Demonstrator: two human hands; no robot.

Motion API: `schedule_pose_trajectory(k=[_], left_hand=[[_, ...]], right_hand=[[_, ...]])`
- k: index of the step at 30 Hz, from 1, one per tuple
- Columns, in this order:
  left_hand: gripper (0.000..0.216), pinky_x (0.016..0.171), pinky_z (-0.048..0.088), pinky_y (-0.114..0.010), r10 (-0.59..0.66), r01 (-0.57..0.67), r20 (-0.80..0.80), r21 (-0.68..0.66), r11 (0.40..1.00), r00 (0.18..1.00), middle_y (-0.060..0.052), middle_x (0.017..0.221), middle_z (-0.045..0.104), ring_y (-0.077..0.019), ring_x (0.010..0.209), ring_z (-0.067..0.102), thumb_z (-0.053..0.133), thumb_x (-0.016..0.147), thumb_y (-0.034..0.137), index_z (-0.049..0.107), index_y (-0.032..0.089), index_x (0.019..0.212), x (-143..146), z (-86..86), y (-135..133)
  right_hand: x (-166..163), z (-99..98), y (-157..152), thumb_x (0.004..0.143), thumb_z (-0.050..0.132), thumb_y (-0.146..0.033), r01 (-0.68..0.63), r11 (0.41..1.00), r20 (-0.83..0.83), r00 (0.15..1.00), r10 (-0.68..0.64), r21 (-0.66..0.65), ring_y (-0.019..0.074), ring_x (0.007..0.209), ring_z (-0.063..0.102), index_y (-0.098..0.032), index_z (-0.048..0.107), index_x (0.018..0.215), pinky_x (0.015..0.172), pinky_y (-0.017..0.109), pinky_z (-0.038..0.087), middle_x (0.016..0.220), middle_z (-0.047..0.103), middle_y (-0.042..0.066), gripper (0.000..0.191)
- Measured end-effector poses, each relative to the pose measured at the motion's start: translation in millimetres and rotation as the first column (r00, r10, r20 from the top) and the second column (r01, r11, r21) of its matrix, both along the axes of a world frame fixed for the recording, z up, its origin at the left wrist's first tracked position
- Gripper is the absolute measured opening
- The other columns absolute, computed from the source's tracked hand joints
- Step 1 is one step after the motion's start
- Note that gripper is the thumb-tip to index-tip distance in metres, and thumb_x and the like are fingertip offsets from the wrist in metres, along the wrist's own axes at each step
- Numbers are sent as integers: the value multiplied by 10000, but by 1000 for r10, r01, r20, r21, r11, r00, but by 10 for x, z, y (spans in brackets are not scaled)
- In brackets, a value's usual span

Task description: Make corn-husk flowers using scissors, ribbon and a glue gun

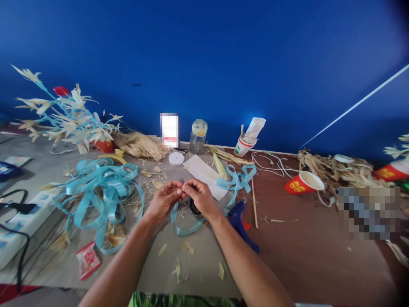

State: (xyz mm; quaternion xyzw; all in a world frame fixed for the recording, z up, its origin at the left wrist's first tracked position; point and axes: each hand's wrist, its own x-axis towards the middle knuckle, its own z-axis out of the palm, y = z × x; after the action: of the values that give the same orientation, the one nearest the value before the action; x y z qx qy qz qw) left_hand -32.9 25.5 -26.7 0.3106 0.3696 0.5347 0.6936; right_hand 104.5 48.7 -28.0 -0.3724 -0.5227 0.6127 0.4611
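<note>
My left hand and my right hand meet above the middle of the table, fingertips pinched together. A light blue ribbon hangs from between them in a loop below the hands. Both hands are closed on it where they touch. A dark round object sits under my right hand, partly hidden. A blue glue gun lies just right of my right forearm.
A pile of light blue ribbon lies at left, more ribbon at right. White paper, a white disc, a glass jar, a tipped red cup, dried husks, a flower branch and a power strip surround the hands.
</note>
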Motion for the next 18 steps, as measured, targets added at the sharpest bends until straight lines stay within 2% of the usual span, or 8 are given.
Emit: schedule_pose_trajectory(k=[3, 6, 12, 15, 18], left_hand=[[220, 568, 423, -179, -10, 10, -29, -3, 1000, 1000, -10, 681, 626, -73, 586, 545, 737, 662, 242, 628, 136, 821, 3, -4, -1], [239, 544, 402, -179, 5, -4, -125, 6, 1000, 992, -12, 688, 615, -65, 563, 514, 746, 644, 270, 632, 128, 799, 12, -3, 0], [229, 461, 317, -165, 76, -65, -323, 45, 997, 943, 34, 535, 532, -49, 481, 434, 751, 618, 300, 614, 132, 690, 36, -2, 6], [210, 466, 322, -169, 111, -99, -308, 53, 994, 945, 26, 554, 543, -56, 495, 454, 725, 652, 306, 610, 135, 695, 23, -15, 9], [188, 491, 354, -176, 168, -161, -209, 53, 986, 963, 21, 604, 555, -63, 523, 478, 715, 670, 287, 603, 145, 724, 3, -22, 10]], right_hand=[[3, -16, 3, 757, 591, -320, 33, 999, 23, 999, -34, 29, 113, 586, 525, -177, 588, 720, 598, 233, 432, 611, 570, -25, 148], [4, -13, 5, 760, 575, -312, 71, 995, 51, 996, -75, 70, 116, 611, 529, -173, 588, 711, 616, 233, 432, 632, 577, -18, 148], [1, 18, 0, 739, 580, -302, 100, 989, 157, 981, -116, 108, 107, 588, 483, -165, 597, 696, 577, 223, 387, 633, 562, -18, 144], [0, 10, 7, 732, 584, -317, 115, 991, 141, 982, -124, 75, 100, 571, 446, -166, 587, 690, 561, 221, 362, 619, 535, -26, 157], [-7, -14, 13, 727, 588, -321, 134, 990, 103, 985, -137, 32, 93, 559, 407, -166, 578, 686, 551, 220, 338, 603, 501, -35, 161]])
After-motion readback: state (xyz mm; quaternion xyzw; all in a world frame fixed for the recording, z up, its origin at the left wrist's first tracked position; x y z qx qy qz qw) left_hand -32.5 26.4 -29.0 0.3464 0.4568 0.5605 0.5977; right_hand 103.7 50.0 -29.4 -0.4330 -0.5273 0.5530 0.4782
